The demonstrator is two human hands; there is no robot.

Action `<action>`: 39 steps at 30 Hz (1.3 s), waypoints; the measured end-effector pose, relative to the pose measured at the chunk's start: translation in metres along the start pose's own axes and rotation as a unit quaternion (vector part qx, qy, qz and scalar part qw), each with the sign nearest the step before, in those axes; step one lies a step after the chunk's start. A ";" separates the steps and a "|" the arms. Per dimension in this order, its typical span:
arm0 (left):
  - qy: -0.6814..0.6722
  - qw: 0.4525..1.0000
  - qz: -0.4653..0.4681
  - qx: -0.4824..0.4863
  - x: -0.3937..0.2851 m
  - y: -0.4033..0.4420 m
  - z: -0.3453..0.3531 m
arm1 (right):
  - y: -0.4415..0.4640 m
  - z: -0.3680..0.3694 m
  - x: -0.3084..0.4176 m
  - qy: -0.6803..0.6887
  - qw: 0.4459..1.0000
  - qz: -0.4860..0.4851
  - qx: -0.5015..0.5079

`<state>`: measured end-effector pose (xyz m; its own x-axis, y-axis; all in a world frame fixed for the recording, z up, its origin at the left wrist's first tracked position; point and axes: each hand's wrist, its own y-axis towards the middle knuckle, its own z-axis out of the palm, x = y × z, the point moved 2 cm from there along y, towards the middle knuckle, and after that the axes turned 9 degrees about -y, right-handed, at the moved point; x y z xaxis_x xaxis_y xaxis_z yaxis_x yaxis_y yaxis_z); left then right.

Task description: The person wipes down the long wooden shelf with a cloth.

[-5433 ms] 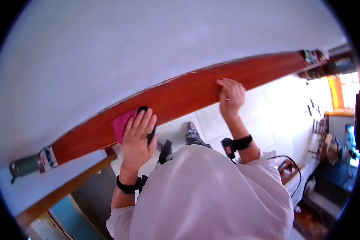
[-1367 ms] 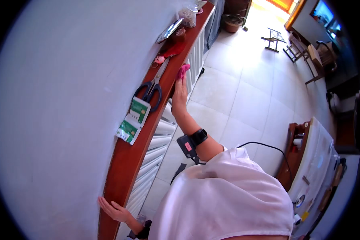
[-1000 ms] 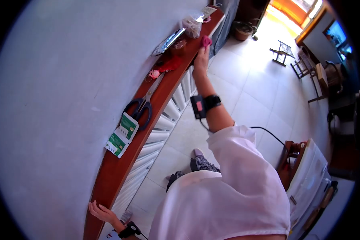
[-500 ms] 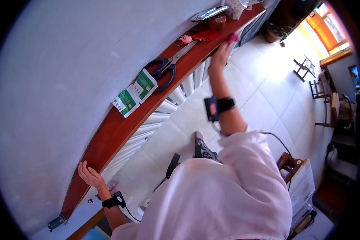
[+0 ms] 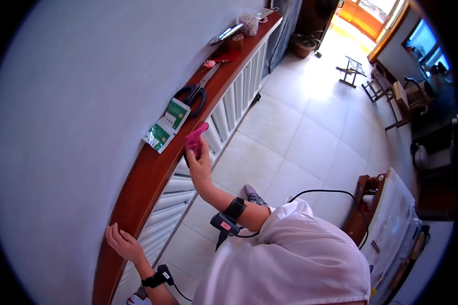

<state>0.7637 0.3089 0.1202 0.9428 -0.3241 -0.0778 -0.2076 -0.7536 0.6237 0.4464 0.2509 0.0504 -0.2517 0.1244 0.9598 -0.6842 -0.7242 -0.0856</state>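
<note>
Back near the green packets (image 5: 177, 113), my right hand (image 5: 200, 165) clasps the pink cloth (image 5: 194, 138), my left hand (image 5: 126, 246) lying unclenched, fingers empty, on the ledge (image 5: 148, 175).

shelf (image 5: 145, 190) cut off at the bottom edge; print on green packets (image 5: 177, 115) unreadably small.

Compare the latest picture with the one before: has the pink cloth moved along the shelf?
Yes, toward the left hand: the pink cloth was beyond the tips of the scissors and is now beside the green-and-white packets.
</note>
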 end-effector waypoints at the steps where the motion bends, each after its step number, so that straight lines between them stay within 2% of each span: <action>1: 0.008 1.000 0.011 0.000 -0.002 0.001 -0.001 | -0.012 0.003 -0.002 -0.023 1.000 -0.001 0.012; 4: 0.005 1.000 0.014 0.006 -0.001 0.000 -0.001 | -0.052 0.015 -0.008 -0.019 0.998 -0.011 0.057; 7: 0.006 1.000 0.023 0.008 0.000 -0.002 0.000 | -0.080 0.022 -0.005 -0.077 0.991 -0.058 0.089; 11: 0.012 0.999 0.041 0.006 -0.003 0.002 -0.002 | -0.041 0.016 -0.001 -0.037 0.994 -0.062 0.077; 14: 0.036 0.999 0.034 0.007 -0.016 0.006 -0.008 | 0.023 -0.008 0.006 -0.105 0.988 -0.113 0.017; 15: 0.033 0.999 0.033 0.009 -0.017 0.006 -0.009 | 0.036 -0.014 0.030 -0.025 0.995 -0.083 0.051; 16: 0.030 0.999 0.031 0.010 -0.015 0.005 -0.008 | 0.049 -0.013 0.014 -0.048 0.993 -0.108 0.001; 18: 0.015 0.999 0.046 -0.012 -0.011 0.004 -0.004 | 0.036 -0.011 0.014 -0.085 0.988 -0.124 -0.029; 20: 0.035 0.998 0.044 -0.006 -0.008 0.003 -0.003 | 0.007 -0.006 -0.002 -0.103 0.988 -0.114 -0.021; 21: 0.033 0.998 0.051 -0.008 -0.008 0.003 -0.002 | -0.007 0.000 -0.020 -0.055 0.996 -0.067 -0.015; 22: 0.030 0.998 0.060 -0.008 -0.007 0.003 -0.001 | -0.028 0.004 -0.005 -0.028 0.999 -0.022 0.016; 23: 0.024 0.998 0.060 -0.008 -0.005 0.002 -0.001 | -0.030 0.004 -0.006 -0.038 0.999 -0.007 0.030; 26: 0.019 0.998 0.057 -0.009 -0.006 0.002 -0.001 | 0.006 -0.007 -0.018 -0.008 1.000 0.011 0.017; 28: 0.024 0.998 0.057 -0.010 -0.011 0.007 -0.002 | 0.040 -0.020 0.002 0.062 0.997 0.038 0.010; 30: 0.033 0.998 0.056 -0.006 -0.011 0.004 -0.005 | 0.054 -0.023 0.001 0.068 0.998 -0.014 0.005; 32: 0.047 0.998 0.047 -0.001 -0.008 0.004 -0.003 | 0.034 -0.018 -0.005 0.055 0.997 0.036 0.028; 35: 0.040 0.998 0.048 -0.002 -0.006 0.004 -0.002 | -0.015 -0.001 -0.025 -0.013 0.997 0.013 0.075; 36: 0.040 0.998 0.049 -0.002 -0.006 0.004 -0.001 | -0.025 0.002 -0.022 0.012 0.997 -0.004 0.081; 39: 0.038 0.998 0.051 -0.004 -0.006 0.004 -0.001 | 0.005 -0.008 -0.027 0.049 0.996 0.025 0.072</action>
<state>0.7570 0.3084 0.1243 0.9343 -0.3536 0.0451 -0.3010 -0.7147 0.6313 0.4445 0.2494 0.0218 -0.3532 0.1473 0.9239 -0.5659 -0.8200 -0.0856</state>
